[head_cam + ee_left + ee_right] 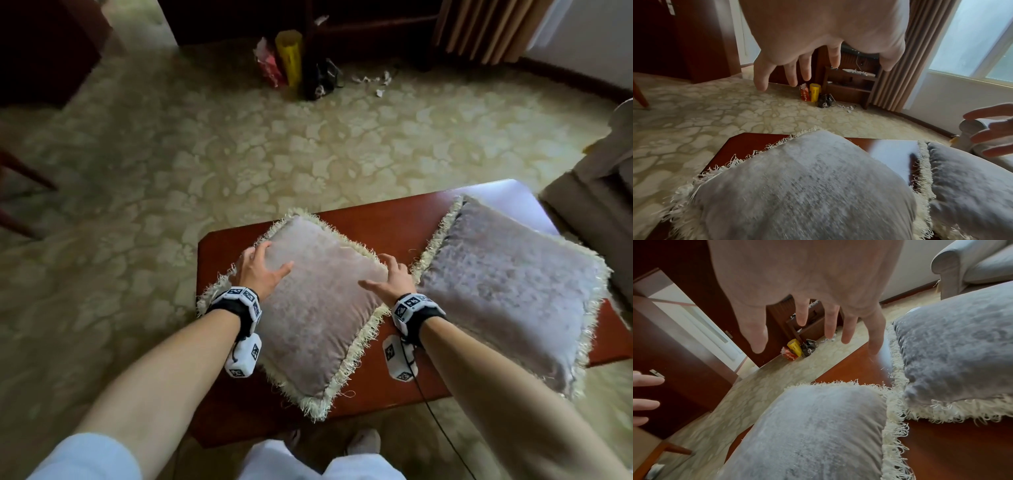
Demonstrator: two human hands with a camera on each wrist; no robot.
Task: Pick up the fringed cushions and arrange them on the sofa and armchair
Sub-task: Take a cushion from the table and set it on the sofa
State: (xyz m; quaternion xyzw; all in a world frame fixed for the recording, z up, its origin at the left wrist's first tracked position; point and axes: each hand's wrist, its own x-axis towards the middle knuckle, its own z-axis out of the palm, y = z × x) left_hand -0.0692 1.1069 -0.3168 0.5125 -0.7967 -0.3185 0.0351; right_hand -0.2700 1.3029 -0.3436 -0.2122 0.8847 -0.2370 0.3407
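Observation:
Two grey-pink cushions with cream fringe lie on a red-brown low table (376,219). The left cushion (318,308) (807,186) (813,434) is straight in front of me. The right cushion (507,284) (972,186) (953,353) lies beside it, their fringes almost meeting. My left hand (262,265) (807,53) is spread over the left cushion's far-left edge. My right hand (390,277) (807,288) is spread over its far-right edge. Both wrist views show straight, splayed fingers holding nothing, a little above the fabric.
A grey upholstered armchair (603,192) (972,264) stands just right of the table. Patterned cream carpet (239,154) stretches ahead. Yellow and red bags (289,56) and paper scraps lie by a dark wooden shelf unit. A wooden chair leg (20,171) shows at far left.

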